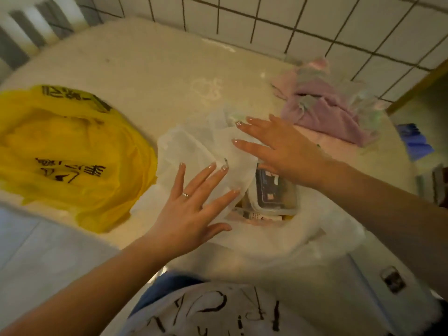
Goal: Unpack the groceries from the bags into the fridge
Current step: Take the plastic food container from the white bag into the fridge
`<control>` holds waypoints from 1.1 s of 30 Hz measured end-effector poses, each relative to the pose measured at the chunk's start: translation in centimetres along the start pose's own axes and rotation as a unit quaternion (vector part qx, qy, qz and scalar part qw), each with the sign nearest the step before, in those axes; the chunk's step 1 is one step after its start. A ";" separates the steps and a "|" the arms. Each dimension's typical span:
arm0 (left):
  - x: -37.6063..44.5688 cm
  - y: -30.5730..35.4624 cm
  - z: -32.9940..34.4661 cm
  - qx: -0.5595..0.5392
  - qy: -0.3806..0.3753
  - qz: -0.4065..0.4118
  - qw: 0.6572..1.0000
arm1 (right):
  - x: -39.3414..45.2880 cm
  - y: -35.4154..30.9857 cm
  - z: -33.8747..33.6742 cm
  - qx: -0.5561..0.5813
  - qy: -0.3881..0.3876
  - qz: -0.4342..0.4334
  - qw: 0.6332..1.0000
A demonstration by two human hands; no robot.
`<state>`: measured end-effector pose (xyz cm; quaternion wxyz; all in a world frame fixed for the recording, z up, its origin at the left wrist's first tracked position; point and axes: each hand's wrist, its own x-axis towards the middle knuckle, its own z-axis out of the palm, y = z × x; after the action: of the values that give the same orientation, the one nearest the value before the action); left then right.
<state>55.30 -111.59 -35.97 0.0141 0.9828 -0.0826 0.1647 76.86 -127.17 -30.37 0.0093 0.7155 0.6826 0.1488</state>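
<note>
A white plastic bag point(194, 146) lies open on the pale counter point(150, 69) in front of me. Inside it sits a clear lidded container point(276, 192) with dark contents, over other packets. My left hand point(191, 212) hovers with spread straight fingers over the bag's left flap. My right hand point(281, 146), fingers also straight, reaches across the bag's far side just above the container. Neither hand holds anything. A yellow plastic bag point(68, 151) with black print lies flat at the left.
A pink-lilac bag or cloth heap point(324, 105) lies at the back right near the white tiled wall point(315, 23). A blue object point(414, 139) sits at the counter's right edge. A radiator point(31, 27) stands at the far left.
</note>
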 end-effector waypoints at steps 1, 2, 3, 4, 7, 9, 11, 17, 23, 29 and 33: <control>-0.2 0.4 0.3 0.017 -0.004 -0.017 1.000 | 0.5 0.7 0.3 0.006 0.000 -0.037 0.999; -0.3 0.6 0.6 0.031 -0.009 -0.036 0.999 | 1.0 1.4 0.5 0.013 0.002 -0.071 0.997; -0.4 0.9 0.7 0.042 -0.013 -0.056 0.997 | 1.5 1.9 0.8 0.020 0.003 -0.100 0.995; -0.5 1.0 0.9 0.050 -0.017 -0.072 0.996 | 2.0 2.3 1.0 0.025 0.003 -0.126 0.992; -1.0 1.3 1.3 0.064 -0.033 -0.096 0.993 | 3.1 2.9 2.2 0.037 -0.003 -0.184 0.982; -1.3 1.2 1.5 0.072 -0.039 -0.108 0.991 | 3.4 3.1 3.0 0.051 -0.012 -0.204 0.978; -1.5 0.8 1.4 0.075 -0.027 -0.121 0.989 | 3.8 3.1 3.5 0.071 -0.006 -0.208 0.975; -0.7 -2.8 0.2 0.078 0.050 -0.137 0.986 | 6.1 3.9 2.7 0.134 0.040 -0.103 0.985; 2.0 -8.7 -0.7 0.112 0.066 -0.158 0.979 | 9.6 4.9 1.6 0.146 0.062 0.049 0.986; 4.9 -14.4 -0.8 0.108 0.041 -0.195 0.974 | 13.6 6.4 2.1 0.188 0.025 0.178 0.965; 6.2 -17.9 0.2 0.112 0.022 -0.215 0.970 | 16.3 7.7 3.6 0.218 0.039 0.240 0.945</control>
<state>64.13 -94.88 -34.12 -0.0588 0.9690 0.1498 0.1873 85.56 -111.02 -28.87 -0.2091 0.8363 0.5063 0.0223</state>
